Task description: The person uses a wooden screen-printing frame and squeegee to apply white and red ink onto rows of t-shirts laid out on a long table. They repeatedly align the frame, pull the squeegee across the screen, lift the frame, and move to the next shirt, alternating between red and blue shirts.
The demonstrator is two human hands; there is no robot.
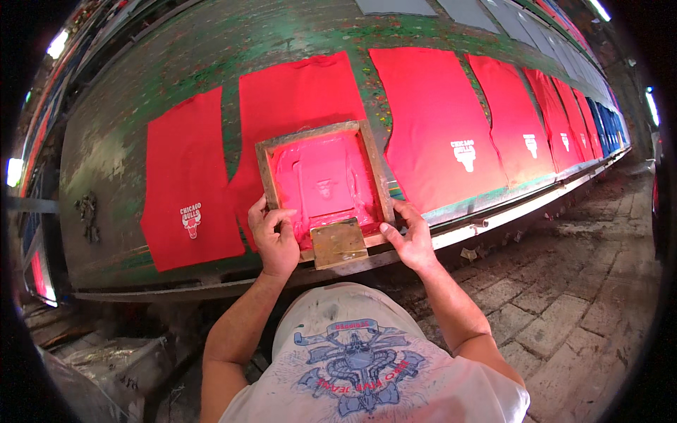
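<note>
A wooden-framed printing screen [381,173] lies over the lower part of a red fabric panel [300,88]. Its mesh is coated with bright pink-red ink, and a faint bull-head design shows in the middle. My left hand [275,236] grips the near left side of the frame, fingers curled. On the opposite near corner, my right hand [410,236] holds the rail with its thumb on top. Between the hands, a worn brownish block [338,243], perhaps a squeegee, rests at the near end of the screen. The fabric directly beneath the frame is hidden.
To the left lies a red panel [187,176] with a white print. More printed red panels [441,120] run along the table [106,183] to the right, then blue ones [608,127]. Grey panels [469,14] line the far side. The table edge [486,222] borders a brick floor [543,317].
</note>
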